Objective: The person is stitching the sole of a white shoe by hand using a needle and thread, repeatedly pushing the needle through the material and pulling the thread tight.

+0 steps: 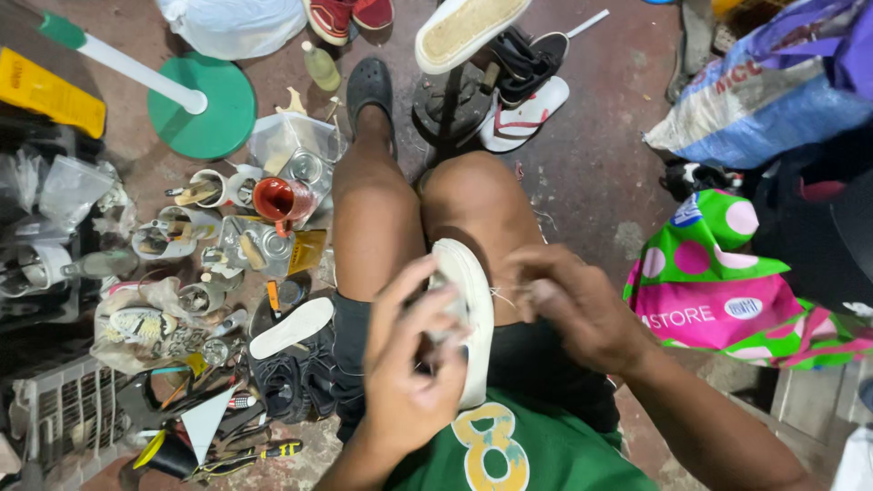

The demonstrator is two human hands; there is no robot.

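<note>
White shoe (466, 309) braced on lap, left hand (409, 364) clamped round it for steadiness, right hand (573, 309) pinching thread (502, 295) taut.

Crowded at left with small tins and cups of tools (227, 227); bare reddish concrete floor (591, 155) open at right, before green-and-pink dotted bag (718, 282).

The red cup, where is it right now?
In the head view the red cup lies on the floor at the person's left, beside their left knee, among small tins and tools, just below a clear plastic container.
</note>
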